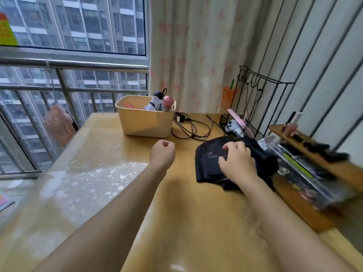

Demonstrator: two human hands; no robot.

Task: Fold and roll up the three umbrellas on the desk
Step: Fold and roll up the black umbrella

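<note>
**Head view: right hand on the black umbrella, left hand free**

Your right hand [238, 162] lies on the black umbrella [211, 163]. The umbrella sits in a loose, rumpled heap toward the right side of the desk [196, 222], just in front of the wire rack [261, 95]. The fingers [233, 146] are bent over the canopy cloth and the thumb bears on it beside the printed "UV" mark. The hand therefore appears to gather a fold rather than rest flat.

Your left hand [162, 154] hovers over the desk between the beige basket [145, 122] and the umbrella, curled into a fist with nothing in it. Both forearms reach forward, well apart.

Expect the canopy to be thin, light, soft and probably slick. It should slump and slide, and is likely to spread open again unless pinned. The ribs and shaft are hidden under the cloth. They are the stiff parts, and the ribs probably bend easily. Take hold of the shaft or handle with one hand and smooth the panels around it with the other.

A pink handle [168, 101] stands out of the basket. Whether it belongs to a finished umbrella cannot be told.
</note>
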